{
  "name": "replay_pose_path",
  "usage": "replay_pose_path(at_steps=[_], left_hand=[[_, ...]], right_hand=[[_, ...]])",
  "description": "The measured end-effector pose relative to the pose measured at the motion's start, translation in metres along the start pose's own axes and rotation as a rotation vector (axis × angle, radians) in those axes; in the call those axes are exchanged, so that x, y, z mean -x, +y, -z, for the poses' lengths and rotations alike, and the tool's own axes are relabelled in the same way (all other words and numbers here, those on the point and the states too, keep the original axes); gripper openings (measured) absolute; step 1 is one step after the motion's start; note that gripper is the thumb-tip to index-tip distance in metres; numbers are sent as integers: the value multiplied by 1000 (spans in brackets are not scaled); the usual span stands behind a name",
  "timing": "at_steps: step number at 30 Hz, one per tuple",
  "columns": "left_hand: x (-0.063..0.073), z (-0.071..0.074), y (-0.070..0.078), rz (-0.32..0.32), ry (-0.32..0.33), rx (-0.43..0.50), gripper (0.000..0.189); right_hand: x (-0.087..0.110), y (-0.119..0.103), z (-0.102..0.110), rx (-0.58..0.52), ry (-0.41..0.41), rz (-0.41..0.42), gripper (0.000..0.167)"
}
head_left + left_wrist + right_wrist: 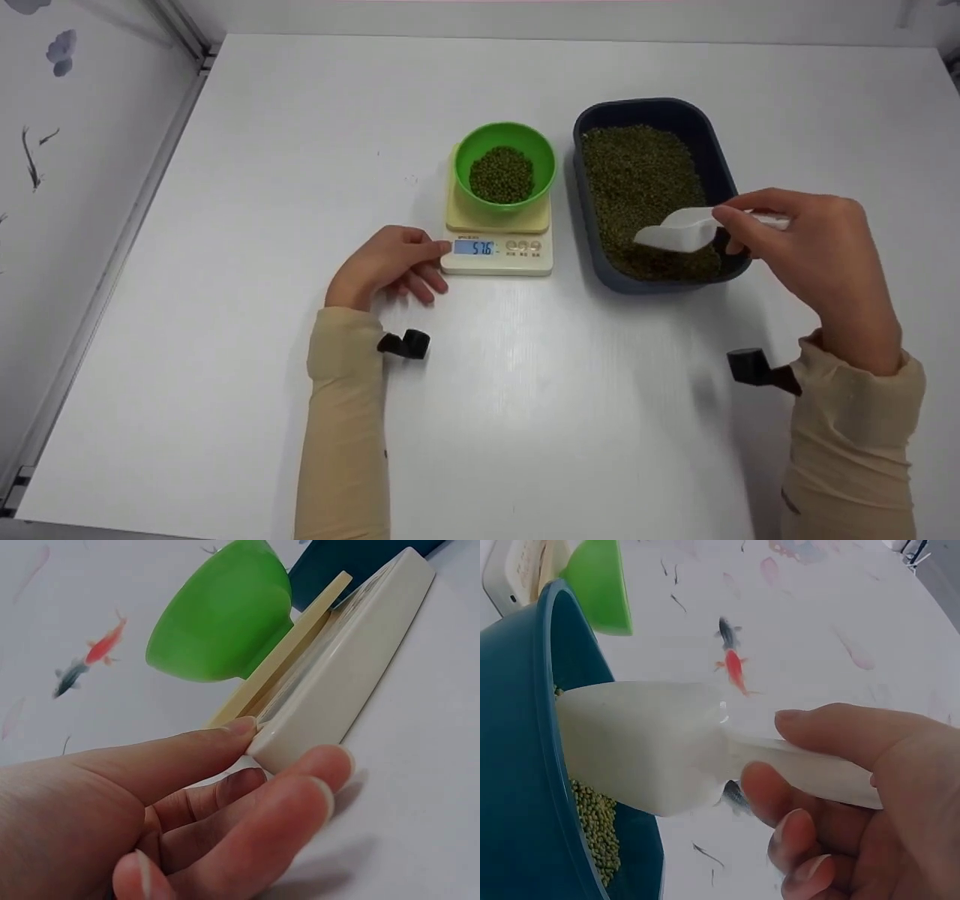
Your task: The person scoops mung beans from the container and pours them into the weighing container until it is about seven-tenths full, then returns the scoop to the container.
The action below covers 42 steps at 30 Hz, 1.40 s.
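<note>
My right hand (pixel 817 247) pinches the handle of a white scoop (pixel 686 231) between thumb and fingers. The scoop's head overlaps the near end of a dark blue tub (pixel 622 281) that holds many small green beans (pixel 641 176), apparently mung beans; the inside of the scoop is hidden. Left of the tub, a kitchen scale (pixel 495 264) with a yellow platform carries a green bowl (pixel 544 176), which has a smaller heap of beans in it. The lit display reads 57.6. My left hand (pixel 394 262) touches the scale's near left corner with its thumb, the other fingers loosely bent.
All of it stands on a white table (pixel 247 172). A pale wall (pixel 495 19) borders the back, and a panel (pixel 82 112) with painted flowers stands along the left side. Black camera mounts (pixel 405 343) stick out from both sleeves.
</note>
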<state>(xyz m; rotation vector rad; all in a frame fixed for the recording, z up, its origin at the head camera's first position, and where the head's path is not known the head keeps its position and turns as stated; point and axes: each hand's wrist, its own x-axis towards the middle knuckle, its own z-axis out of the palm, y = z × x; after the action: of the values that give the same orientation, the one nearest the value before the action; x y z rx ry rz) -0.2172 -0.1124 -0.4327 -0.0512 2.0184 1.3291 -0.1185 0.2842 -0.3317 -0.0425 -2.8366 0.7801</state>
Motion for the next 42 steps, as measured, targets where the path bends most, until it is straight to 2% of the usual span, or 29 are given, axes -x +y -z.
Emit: replay_pose_path(at_steps=[10,16,22,28,37,42], left_hand=[[1,3,3,-3,10,-13,48],[2,2,2,2,18,-18,48],[2,1,-2,6,13,-12,48],[1,0,-2,-2,5,-6,48],[1,0,-1,-5,0,-5,49],[-1,-1,0,-12,-1,-3,48]], right_hand=[[-4,2,-5,28,-193,-16,43],[-8,-1,-17,-16,-201,21,39],[-7,1,-22,-26,-220,9,41],[-5,-1,-26,-23,-189,36,38],[-7,-6,-46,-11,-84,156,36],[-9,-3,-54,-7,-65,149,41]])
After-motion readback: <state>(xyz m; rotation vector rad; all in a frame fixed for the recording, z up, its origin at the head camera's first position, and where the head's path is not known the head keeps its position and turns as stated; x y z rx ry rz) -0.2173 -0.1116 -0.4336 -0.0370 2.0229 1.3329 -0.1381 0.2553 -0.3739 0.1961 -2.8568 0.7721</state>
